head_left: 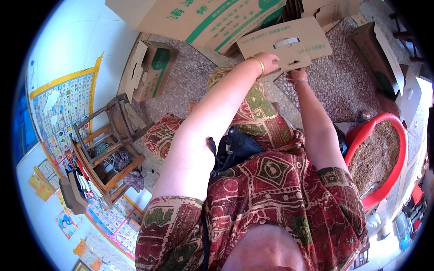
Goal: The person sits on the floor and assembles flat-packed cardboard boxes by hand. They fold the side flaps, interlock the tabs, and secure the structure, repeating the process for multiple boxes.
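A flat-looking brown cardboard box with green print and a handle slot lies tilted in front of me at the far side. My left hand, a gold bangle at its wrist, is closed on the box's near left edge, with the fingertips bent over the board. Just to the right, my right hand pinches the near edge beside a small cut-out; its fingertips are partly hidden by the cardboard. Behind this box stands a larger printed carton.
Another open carton stands on the speckled floor at left, and one more at right. A wooden chair leans near the wall at left. On the right is a red tub filled with brown grain-like material.
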A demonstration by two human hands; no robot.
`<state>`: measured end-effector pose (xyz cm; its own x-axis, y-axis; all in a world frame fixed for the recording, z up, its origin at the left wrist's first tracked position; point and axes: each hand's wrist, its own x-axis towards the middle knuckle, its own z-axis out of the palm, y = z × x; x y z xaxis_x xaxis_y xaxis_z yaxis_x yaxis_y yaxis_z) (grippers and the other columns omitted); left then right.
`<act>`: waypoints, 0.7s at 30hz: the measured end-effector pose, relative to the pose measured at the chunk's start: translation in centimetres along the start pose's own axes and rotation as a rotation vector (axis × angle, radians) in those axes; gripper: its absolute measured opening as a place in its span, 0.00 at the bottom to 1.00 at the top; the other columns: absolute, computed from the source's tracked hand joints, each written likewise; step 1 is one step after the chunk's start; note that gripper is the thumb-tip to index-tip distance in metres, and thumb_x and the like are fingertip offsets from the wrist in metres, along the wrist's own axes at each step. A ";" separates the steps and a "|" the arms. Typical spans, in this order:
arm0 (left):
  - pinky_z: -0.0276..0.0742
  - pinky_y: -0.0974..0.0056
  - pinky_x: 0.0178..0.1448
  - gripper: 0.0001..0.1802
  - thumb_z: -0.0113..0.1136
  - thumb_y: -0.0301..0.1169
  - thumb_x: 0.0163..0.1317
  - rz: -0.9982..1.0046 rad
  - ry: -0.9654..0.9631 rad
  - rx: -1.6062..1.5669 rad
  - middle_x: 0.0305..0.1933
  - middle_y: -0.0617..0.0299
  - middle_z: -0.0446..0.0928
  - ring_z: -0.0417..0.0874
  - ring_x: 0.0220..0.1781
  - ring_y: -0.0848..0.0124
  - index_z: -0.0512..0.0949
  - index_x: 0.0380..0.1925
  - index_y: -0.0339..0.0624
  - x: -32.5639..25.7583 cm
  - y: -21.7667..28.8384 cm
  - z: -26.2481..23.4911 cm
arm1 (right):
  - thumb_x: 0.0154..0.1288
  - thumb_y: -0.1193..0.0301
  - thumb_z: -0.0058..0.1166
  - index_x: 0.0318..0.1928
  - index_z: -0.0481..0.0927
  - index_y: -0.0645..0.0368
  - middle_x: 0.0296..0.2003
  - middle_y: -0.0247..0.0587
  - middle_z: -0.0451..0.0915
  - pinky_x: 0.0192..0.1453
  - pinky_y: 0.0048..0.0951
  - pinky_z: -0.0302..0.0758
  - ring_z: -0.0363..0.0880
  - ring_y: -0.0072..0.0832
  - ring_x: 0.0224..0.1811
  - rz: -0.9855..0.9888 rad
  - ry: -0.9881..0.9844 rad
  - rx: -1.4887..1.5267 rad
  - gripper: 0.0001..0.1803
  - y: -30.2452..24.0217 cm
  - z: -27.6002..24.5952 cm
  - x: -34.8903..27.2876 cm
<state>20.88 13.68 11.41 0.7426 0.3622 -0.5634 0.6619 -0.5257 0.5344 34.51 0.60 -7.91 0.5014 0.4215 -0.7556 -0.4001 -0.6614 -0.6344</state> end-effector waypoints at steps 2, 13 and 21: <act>0.69 0.63 0.58 0.21 0.51 0.39 0.59 0.015 0.070 -0.177 0.51 0.58 0.76 0.76 0.53 0.66 0.72 0.53 0.48 -0.2 -0.8 -1.2 | 0.61 0.67 0.50 0.42 0.72 0.53 0.30 0.36 0.80 0.21 0.30 0.75 0.80 0.28 0.25 0.029 -0.063 0.021 0.09 -0.5 0.5 -1.1; 0.75 0.68 0.50 0.18 0.47 0.32 0.65 -0.041 0.372 -0.713 0.51 0.58 0.75 0.78 0.48 0.70 0.70 0.53 0.40 -8.7 -5.8 -9.1 | 0.57 0.67 0.49 0.42 0.75 0.59 0.35 0.46 0.79 0.41 0.41 0.75 0.79 0.44 0.35 -0.390 0.066 -0.566 0.14 4.6 -3.9 2.5; 0.75 0.69 0.51 0.17 0.47 0.30 0.64 -0.076 0.434 -0.851 0.50 0.58 0.75 0.77 0.47 0.72 0.70 0.53 0.38 -11.5 -8.8 -7.0 | 0.48 0.66 0.60 0.48 0.74 0.56 0.51 0.49 0.70 0.56 0.40 0.67 0.68 0.45 0.54 -1.096 0.328 -0.791 0.24 -6.3 -3.8 -1.6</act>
<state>7.17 19.55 17.61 0.5549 0.7156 -0.4241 0.4353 0.1847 0.8812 39.09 1.70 -2.09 0.4731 0.8572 0.2034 0.7897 -0.3102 -0.5293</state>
